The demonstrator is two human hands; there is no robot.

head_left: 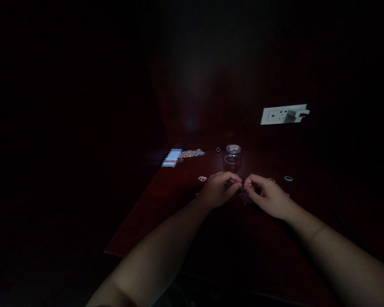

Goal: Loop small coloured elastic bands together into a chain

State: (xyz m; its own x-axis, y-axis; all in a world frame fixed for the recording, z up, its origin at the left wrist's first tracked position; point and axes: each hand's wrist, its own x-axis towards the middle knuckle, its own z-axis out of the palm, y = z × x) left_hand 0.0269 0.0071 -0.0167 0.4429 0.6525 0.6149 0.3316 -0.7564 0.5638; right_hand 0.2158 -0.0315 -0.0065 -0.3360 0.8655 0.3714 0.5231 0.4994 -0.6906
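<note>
Well, the little loops lie about on the dark red bench (166,200). A purple clump (244,198) is just under the fingertips, between the two hands, in from the near edge. The left hand (218,190) has its thumb and first finger bent close together, and the right hand (270,197) does the same, so the tips almost meet. They may be pinching a tiny bit of something, but it is too dark and small to tell.

The pink loops (202,179) sit past the left hand, toward the left edge, and a blue-green loop (288,180) sits on the right side. A bright heap of loops (192,153) is by the far left corner, beside a glowing phone (172,158). A clear jar (233,161) with a lid (233,148) stands upright near the far edge.

The loops look very light, soft and bendy, so they should not break from a small squeeze. They could snag on each other in a clump. The best hold is a gentle pinch on one side of one loop. The jar looks hard and smooth, and might slip or crack, so its round sides are the place to grip.
</note>
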